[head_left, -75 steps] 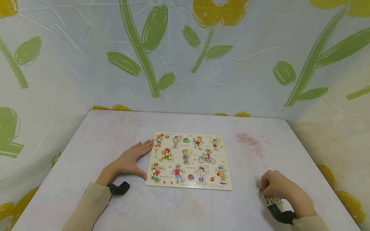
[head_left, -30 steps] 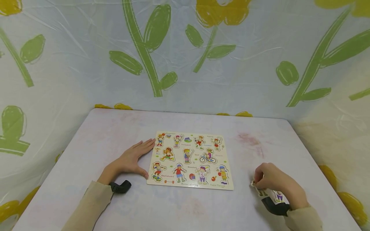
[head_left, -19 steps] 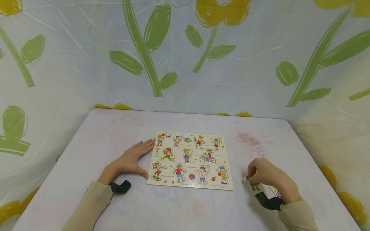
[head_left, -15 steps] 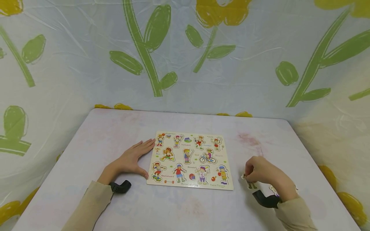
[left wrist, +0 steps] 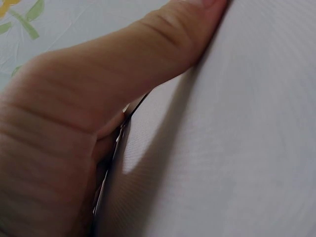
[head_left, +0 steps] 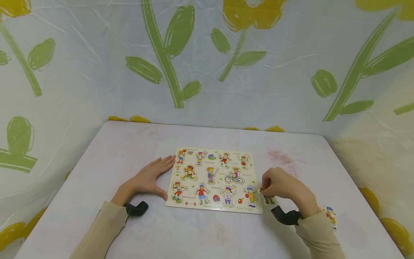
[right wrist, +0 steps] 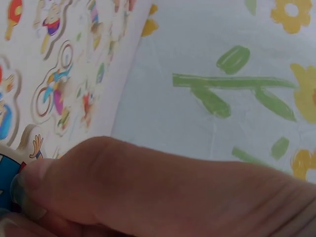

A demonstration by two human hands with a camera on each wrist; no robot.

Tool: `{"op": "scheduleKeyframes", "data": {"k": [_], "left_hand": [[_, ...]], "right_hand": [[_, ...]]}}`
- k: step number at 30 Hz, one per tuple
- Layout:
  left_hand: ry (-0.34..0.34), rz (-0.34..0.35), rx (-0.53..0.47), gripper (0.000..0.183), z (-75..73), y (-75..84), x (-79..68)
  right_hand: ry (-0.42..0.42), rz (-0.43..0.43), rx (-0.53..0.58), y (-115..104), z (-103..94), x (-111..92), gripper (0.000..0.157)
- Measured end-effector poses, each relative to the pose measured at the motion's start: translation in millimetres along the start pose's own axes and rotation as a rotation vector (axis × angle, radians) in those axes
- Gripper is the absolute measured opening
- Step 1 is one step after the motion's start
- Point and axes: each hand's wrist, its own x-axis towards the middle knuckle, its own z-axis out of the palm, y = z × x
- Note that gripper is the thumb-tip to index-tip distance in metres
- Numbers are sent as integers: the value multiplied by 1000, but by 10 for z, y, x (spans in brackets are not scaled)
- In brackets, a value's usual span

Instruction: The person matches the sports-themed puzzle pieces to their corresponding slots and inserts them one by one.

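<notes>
A wooden puzzle board [head_left: 174, 178] printed with several sports figures lies mid-table. My left hand [head_left: 147, 181] rests along its left side, fingers extended and thumb spread, touching the edge. In the left wrist view the thumb [left wrist: 113, 74] fills much of the picture. Just off the board's lower right edge, my right hand [head_left: 282, 184] pinches a figure-shaped puzzle piece [head_left: 269, 200] between thumb and fingers. The right wrist view shows this piece [right wrist: 7, 180] with blue clothing and a small printed hand; my fingers cover the rest.
Another loose puzzle piece [head_left: 330, 217], a figure with a blue cap, lies on the table [head_left: 207, 233] beside my right sleeve [head_left: 318, 230]. Flower-printed sheeting [head_left: 275, 82] surrounds the table. Each wrist carries a black device [head_left: 137, 208].
My right hand has carried the piece leftward and slightly away from me, up to the board's right edge. A loose piece now shows beside the sleeve. My left hand stays put.
</notes>
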Motion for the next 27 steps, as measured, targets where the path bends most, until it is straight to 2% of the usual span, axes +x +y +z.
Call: {"op": "scheduleKeyframes", "data": {"k": [11, 27], "left_hand": [[-3, -7, 1, 133, 13, -21, 13], [-6, -7, 2, 132, 27, -37, 13]], "right_hand": [[-21, -27, 1, -235, -9, 214, 15], [-23, -133, 26, -553, 6, 492, 15]]}}
